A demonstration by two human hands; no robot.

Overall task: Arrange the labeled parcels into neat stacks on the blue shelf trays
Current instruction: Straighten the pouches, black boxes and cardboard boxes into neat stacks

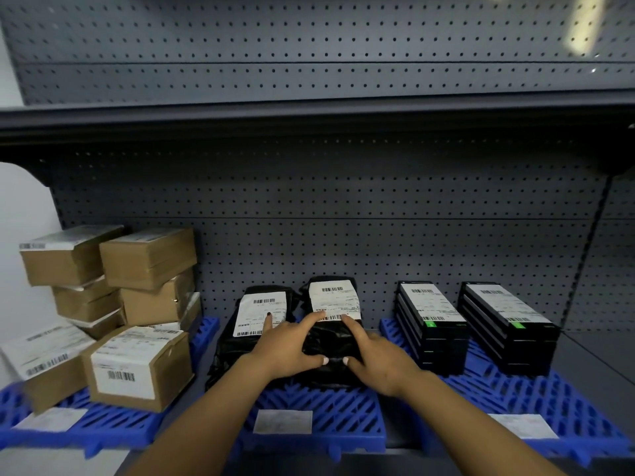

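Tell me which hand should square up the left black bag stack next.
Left, probably. The left hand already has a fingertip on the left bag stack, while the right hand rests on the right bag stack's far side and would have to cross over.

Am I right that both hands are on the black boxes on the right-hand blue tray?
Not quite: the head view shows the left hand and right hand on a black bagged parcel on the middle blue tray; the black boxes stand untouched.

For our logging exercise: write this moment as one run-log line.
stage: straightening bag stack | left hand: on right bag stack | right hand: on same stack | tray: middle | boxes: left tray
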